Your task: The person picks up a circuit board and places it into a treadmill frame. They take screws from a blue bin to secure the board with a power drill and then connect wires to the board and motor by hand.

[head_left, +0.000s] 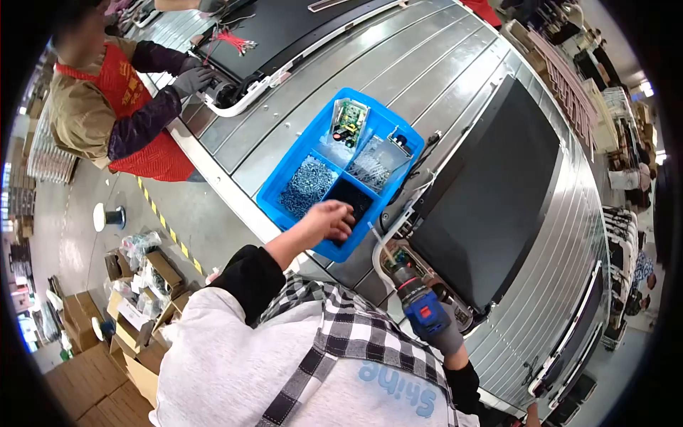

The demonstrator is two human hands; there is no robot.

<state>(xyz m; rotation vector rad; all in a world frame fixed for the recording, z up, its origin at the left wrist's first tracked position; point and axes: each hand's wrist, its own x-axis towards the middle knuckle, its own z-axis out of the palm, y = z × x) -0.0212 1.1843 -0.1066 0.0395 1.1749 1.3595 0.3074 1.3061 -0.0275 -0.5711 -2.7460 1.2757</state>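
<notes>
A blue divided bin [267, 193] holds silver screws [307, 186], dark small parts [353, 197], a green circuit board [349, 116] and more small hardware. Bare-skinned, my left hand [330, 221] is over the dark parts' compartment with its fingers curled together; what they pinch, if anything, is hidden. My right hand [446, 331], in a grey glove, grips a blue and black power drill [425, 307]. The drill's long bit points at the open end of a treadmill-like frame [380, 267], near a small circuit board. A black flat panel [491, 192] fills the frame beyond.
At the upper left a co-worker in a red apron [146, 96] has gloved hands on another frame [238, 107]. Red wires [233, 40] lie on its black panel. Cardboard boxes [85, 320] stand on the floor at lower left. Further frames [569, 341] lie at right.
</notes>
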